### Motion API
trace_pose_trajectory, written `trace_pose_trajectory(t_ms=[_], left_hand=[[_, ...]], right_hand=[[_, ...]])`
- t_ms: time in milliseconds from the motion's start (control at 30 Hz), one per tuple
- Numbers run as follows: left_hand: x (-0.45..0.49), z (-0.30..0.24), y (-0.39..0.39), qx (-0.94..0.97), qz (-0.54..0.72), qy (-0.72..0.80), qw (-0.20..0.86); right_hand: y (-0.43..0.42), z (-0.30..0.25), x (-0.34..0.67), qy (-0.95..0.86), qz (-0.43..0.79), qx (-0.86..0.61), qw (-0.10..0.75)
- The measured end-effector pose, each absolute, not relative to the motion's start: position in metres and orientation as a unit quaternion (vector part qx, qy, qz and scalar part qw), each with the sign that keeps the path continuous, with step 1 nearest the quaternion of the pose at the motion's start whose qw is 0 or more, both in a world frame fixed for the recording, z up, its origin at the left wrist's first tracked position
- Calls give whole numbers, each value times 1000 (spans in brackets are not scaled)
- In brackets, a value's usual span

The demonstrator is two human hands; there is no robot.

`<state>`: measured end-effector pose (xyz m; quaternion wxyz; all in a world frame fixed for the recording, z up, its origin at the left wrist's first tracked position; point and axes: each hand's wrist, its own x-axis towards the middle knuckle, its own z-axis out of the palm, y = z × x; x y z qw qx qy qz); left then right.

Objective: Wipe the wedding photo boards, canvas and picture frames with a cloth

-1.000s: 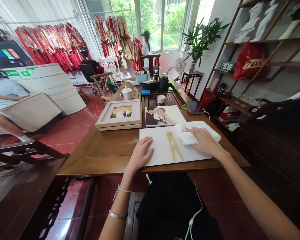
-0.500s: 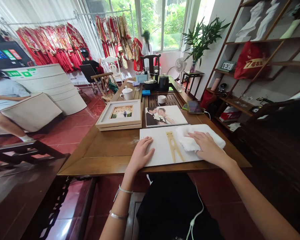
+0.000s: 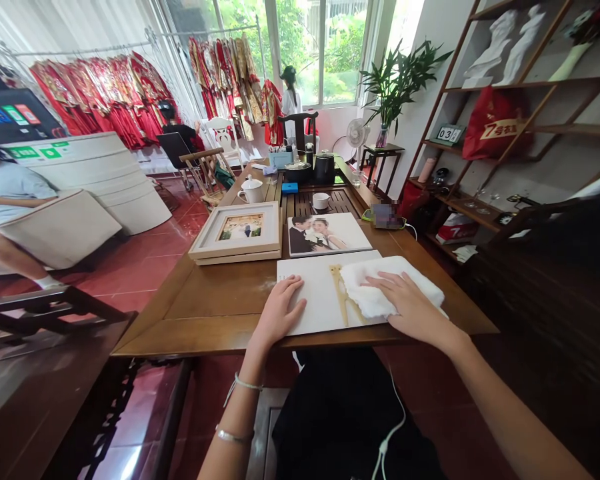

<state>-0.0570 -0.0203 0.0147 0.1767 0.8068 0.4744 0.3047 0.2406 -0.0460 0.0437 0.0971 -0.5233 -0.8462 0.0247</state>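
Head view: at far left a seated person [image 3: 10, 183] leans by a pale cushion [image 3: 63, 227]; on the table [image 3: 205, 300], toward its left side, lie stacked frames [image 3: 241, 245], with a lidded mug [image 3: 251, 191] just behind them; the left hand [image 3: 279, 310] rests flat on the left part of a white panel [image 3: 314, 283], fingers extended, gripping nothing; the panel lies near the table's front edge; behind it are a white cup [image 3: 321, 202] and, nearer, a couple's photo [image 3: 325, 235]; on the panel's face is a tan two-pronged shape [image 3: 337, 283], printed or loose I cannot tell, its right prong partly under a white cloth [image 3: 373, 301]; the cloth lies across the panel's right part; the right hand [image 3: 410, 303] is laid over it, fingers stretched along its top rather than closed round it; beyond sits a phone [image 3: 386, 217] with a white cable; farther right, a shelf holds a red bag [image 3: 497, 127].
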Motion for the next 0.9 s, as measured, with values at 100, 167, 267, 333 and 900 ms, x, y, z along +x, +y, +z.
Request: trace_pose_trajectory(t_ms=[100, 167, 267, 333, 900], left_hand=[[-58, 15, -20, 807, 305, 474, 175], [-58, 14, -20, 808, 304, 473, 176], [-58, 13, -19, 809, 307, 469, 175], [-58, 13, -19, 809, 309, 468, 174], [-57, 13, -19, 808, 308, 472, 171]], right_hand=[[-15, 44, 231, -837, 28, -539, 88], [2, 43, 223, -829, 25, -552, 84], [15, 41, 212, -819, 13, -566, 89], [16, 39, 209, -817, 8, -569, 91], [-90, 38, 226, -844, -17, -526, 108]])
